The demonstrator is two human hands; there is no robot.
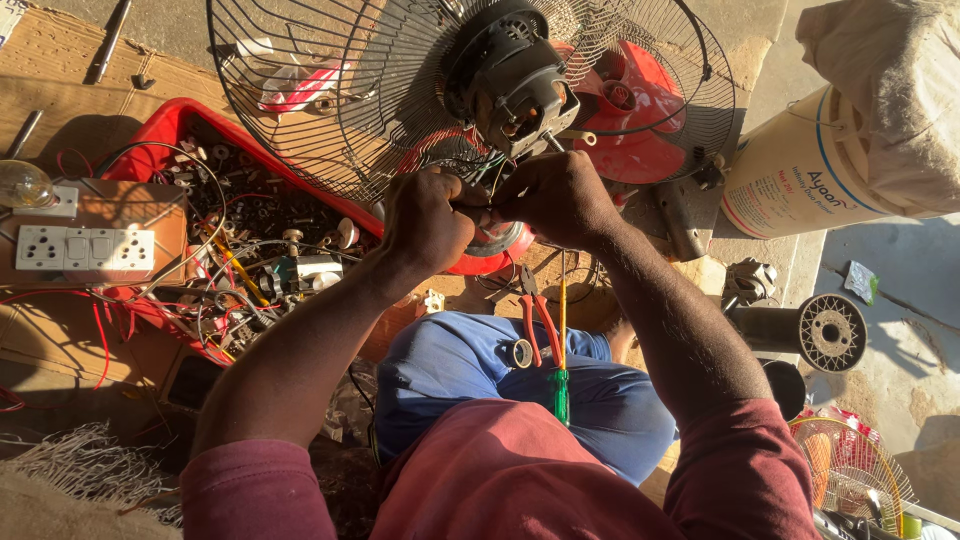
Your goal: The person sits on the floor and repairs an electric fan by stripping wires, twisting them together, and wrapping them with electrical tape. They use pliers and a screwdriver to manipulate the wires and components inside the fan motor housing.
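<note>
Fan motor [510, 75], black, with exposed windings and a metal bracket, sits at the centre of a round black wire guard [300, 90], top middle of the head view. Thin wires [490, 180] hang from the motor down to the hands.

Head view, hands: left hand [425, 220] lies just below the motor, fingers curled tight into a near fist, pinching something small at its fingertips; the item itself cannot be made out. Right hand [560, 195] is directly beside it, touching it, fingers likewise curled and closed on the same spot where the wires end. Both hands are together, knuckles up.

Containers: red plastic tray [165, 125], left of the motor and partly under the guard, holds a dense litter of screws, small metal parts and tangled red, yellow and white wires. White cylindrical drum [790, 175], right of the motor, lies on its side against a cloth-covered bundle.

Materials and shapes: red fan base [625, 110], glossy plastic, shows behind the guard, right of the motor. White switch-and-socket board [85, 250] on a wooden plate lies far left of the motor. Red-handled pliers [535, 320], a green-handled screwdriver [561, 385] and a small tape roll [518, 352] rest on the blue-trousered lap, below the motor.
</note>
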